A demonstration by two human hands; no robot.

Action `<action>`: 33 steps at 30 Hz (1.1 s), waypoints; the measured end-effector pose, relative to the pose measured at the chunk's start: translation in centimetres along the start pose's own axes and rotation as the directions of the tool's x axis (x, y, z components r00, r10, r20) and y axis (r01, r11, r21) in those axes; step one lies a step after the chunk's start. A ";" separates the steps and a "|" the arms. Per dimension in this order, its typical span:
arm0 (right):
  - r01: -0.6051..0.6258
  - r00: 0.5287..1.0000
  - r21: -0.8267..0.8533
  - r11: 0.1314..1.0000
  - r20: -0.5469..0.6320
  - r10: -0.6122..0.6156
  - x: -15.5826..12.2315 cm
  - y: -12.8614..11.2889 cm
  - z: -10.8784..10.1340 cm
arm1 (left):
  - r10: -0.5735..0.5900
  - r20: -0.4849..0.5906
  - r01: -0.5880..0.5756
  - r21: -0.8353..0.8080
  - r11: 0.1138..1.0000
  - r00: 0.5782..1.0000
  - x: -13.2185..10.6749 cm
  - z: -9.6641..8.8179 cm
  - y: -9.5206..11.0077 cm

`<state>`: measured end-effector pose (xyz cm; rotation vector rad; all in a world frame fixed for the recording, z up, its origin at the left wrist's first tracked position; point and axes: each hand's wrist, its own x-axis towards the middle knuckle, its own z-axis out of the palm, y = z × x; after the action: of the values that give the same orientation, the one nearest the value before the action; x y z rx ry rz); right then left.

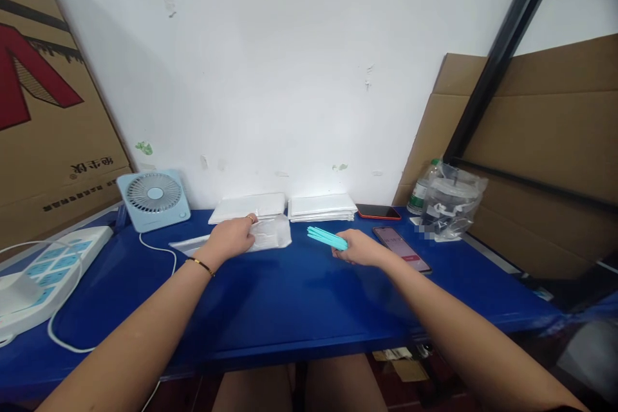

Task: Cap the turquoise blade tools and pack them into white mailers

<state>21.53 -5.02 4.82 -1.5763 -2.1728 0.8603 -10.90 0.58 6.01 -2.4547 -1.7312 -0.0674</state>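
My left hand (232, 237) rests on a clear plastic packet (273, 234) on the blue table (290, 302), fingers curled and pinching its edge. A thin bracelet sits on that wrist. My right hand (357, 248) is closed round a bunch of teal sticks (326, 237) that point left and away from me. The two hands are about a hand's width apart near the middle of the table.
Two stacks of white packets (322, 206) lie against the wall. A small blue fan (153, 199) and a power strip (46, 270) with white cable stand left. Two phones (400, 248) and a bagged bottle (447, 206) are right. Cardboard leans on both sides.
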 end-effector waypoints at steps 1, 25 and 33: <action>0.009 1.000 -0.023 1.000 -0.006 -0.009 -0.2 0.0 -0.3 | 0.049 0.009 -0.048 -0.073 0.996 0.999 0.4 -0.6 0.5; 0.012 0.996 -0.804 0.595 -0.042 -0.076 -1.1 -1.4 1.6 | 0.329 -0.068 -0.333 -0.324 0.886 0.942 -4.8 1.3 5.9; 0.040 0.986 -0.864 0.502 -0.048 -0.160 -0.8 -4.3 2.1 | 0.392 -0.169 -0.427 -0.352 0.833 0.904 -3.4 1.4 9.7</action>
<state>17.38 -7.26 6.08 -1.7485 -2.7296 -0.5242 -3.00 -5.64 3.43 -2.9931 -1.2034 -0.5064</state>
